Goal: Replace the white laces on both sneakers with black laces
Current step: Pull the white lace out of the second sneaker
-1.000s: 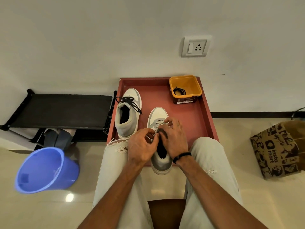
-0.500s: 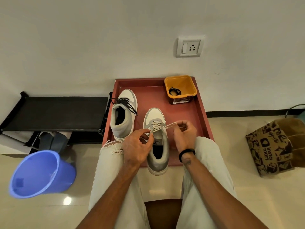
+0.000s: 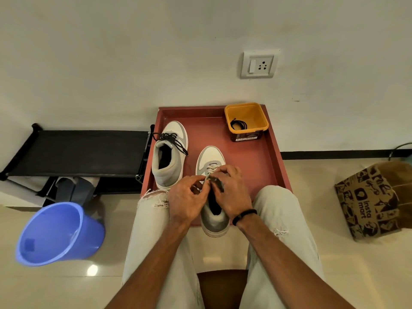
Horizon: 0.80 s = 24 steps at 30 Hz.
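Observation:
Two white-and-grey sneakers stand on a red tray (image 3: pixel 273 157). The left sneaker (image 3: pixel 169 157) carries black laces (image 3: pixel 170 139). The right sneaker (image 3: pixel 211 197) still has its white lace (image 3: pixel 210 169), and its heel hangs over the tray's near edge. My left hand (image 3: pixel 187 199) and my right hand (image 3: pixel 230 190) meet over this shoe's tongue, fingers curled and pinching the white lace near the top eyelets. A coiled black lace (image 3: pixel 238 124) lies in an orange tub (image 3: pixel 246 120) at the tray's far right corner.
A blue bucket (image 3: pixel 58 233) stands on the floor at left, below a black shoe rack (image 3: pixel 75 152). A printed paper bag (image 3: pixel 374 201) sits at right. The wall with a socket (image 3: pixel 258 64) is just behind the tray. My knees flank the tray's near edge.
Half a second ago my right hand had drawn the white lace out to the right; now it has come back to the tongue beside my left hand. The view shifted slightly.

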### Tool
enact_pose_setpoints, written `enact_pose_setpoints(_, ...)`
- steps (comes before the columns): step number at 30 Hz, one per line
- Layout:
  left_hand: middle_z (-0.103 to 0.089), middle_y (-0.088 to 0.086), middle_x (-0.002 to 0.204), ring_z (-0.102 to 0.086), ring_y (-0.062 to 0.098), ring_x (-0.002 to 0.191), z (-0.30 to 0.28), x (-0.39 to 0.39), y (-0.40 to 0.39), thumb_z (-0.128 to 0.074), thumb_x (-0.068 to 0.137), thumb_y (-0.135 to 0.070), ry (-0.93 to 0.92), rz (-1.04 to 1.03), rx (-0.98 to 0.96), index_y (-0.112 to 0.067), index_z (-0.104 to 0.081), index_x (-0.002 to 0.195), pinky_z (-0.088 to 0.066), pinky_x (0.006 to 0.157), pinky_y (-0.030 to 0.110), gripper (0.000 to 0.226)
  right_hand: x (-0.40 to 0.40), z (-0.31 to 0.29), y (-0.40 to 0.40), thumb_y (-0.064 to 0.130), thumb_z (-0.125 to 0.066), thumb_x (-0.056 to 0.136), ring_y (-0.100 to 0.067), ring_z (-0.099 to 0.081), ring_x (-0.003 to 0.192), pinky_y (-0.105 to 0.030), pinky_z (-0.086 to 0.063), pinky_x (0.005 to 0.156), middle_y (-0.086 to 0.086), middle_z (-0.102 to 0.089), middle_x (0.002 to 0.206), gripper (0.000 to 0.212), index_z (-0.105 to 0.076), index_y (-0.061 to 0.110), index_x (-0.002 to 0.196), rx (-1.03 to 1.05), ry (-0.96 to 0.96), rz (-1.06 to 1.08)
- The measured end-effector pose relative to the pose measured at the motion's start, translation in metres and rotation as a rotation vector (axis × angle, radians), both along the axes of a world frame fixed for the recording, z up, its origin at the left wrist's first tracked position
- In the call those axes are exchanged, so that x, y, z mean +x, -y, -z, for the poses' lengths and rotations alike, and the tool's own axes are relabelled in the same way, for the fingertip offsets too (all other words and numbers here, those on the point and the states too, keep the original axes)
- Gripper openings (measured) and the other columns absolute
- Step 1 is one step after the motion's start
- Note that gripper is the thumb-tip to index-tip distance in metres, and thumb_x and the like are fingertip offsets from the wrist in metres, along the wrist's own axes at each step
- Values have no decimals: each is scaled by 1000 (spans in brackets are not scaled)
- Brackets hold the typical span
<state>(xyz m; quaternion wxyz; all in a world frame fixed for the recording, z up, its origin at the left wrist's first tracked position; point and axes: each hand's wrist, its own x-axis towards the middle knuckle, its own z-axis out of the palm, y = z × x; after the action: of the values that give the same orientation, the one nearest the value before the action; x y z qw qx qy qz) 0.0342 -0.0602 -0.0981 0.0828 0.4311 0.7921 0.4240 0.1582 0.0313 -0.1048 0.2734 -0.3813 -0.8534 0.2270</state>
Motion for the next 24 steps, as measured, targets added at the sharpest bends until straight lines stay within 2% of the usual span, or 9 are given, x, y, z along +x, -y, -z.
enact_pose_setpoints(4, -77, -7, 98, -70, 6, 79, 1, -1, 1, -62, 90, -58, -16, 9, -2, -26, -79, 108, -63, 72, 33, 40, -2, 0, 1, 15, -70, 91, -21, -51, 109, -35, -52, 90, -2, -60, 115, 12, -76, 12, 101, 30, 6, 2)
enact_pose_setpoints(6, -77, -7, 99, -70, 6, 80, 2, -1, 1, -63, 92, -56, -31, 7, -8, -26, -79, 108, -62, 73, 32, 38, -3, -1, 1, 14, -69, 89, -19, -53, 106, -37, -53, 90, 0, -58, 112, 8, -72, 13, 97, -32, -74, 53)
enact_pose_setpoints(10, -77, -7, 96, -70, 3, 76, 1, 0, 0, -68, 94, -47, -28, -2, -9, -24, -79, 108, -62, 70, 30, 29, -3, -4, -2, 12, -65, 91, -18, -60, 93, -38, -56, 80, 4, -54, 104, 5, -63, 15, 94, -97, -232, 133)
enact_pose_setpoints(13, -77, -9, 92, -69, 2, 73, 0, 1, 1, -68, 93, -48, -18, -22, -12, -24, -79, 107, -62, 67, 28, 29, -1, -10, -4, 12, -66, 94, -14, -61, 89, -28, -55, 76, 2, -59, 100, 6, -61, 16, 96, -200, -352, 232)
enact_pose_setpoints(16, -77, -11, 89, -69, 1, 71, -1, 2, 0, -70, 92, -48, 3, -27, -19, -25, -80, 105, -61, 67, 26, 28, 2, -15, -7, 15, -64, 97, -2, -59, 87, -11, -45, 72, 9, -63, 94, 9, -59, 22, 98, -317, -459, 369)
enact_pose_setpoints(18, -77, -13, 87, -68, -1, 70, -2, 3, 0, -72, 91, -47, 15, -40, -24, -25, -80, 104, -60, 67, 21, 27, 4, -14, -10, 15, -63, 97, 3, -59, 84, -8, -44, 69, 15, -62, 91, 9, -59, 22, 99, -350, -517, 455)
enact_pose_setpoints(19, -77, -13, 85, -68, -2, 69, -3, 3, 0, -73, 91, -46, 25, -43, -23, -24, -80, 104, -58, 66, 17, 26, 4, -13, -12, 15, -63, 96, 1, -60, 83, -12, -46, 70, 14, -63, 90, 9, -59, 23, 98, -373, -544, 491)
enact_pose_setpoints(21, -77, -12, 84, -67, -5, 68, -4, 4, 0, -74, 91, -44, 47, -42, -16, -23, -81, 103, -55, 64, 11, 26, 4, -10, -14, 18, -63, 95, -10, -67, 85, -29, -56, 73, 10, -67, 90, 12, -58, 29, 96, -436, -595, 532)
enact_pose_setpoints(24, -78, -11, 89, -68, -2, 70, -3, 4, 1, -72, 92, -45, 34, -29, -18, -23, -81, 105, -56, 65, 13, 26, 1, -8, -15, 22, -62, 94, -23, -72, 84, -45, -62, 74, 1, -71, 91, 15, -57, 37, 92, -523, -633, 558)
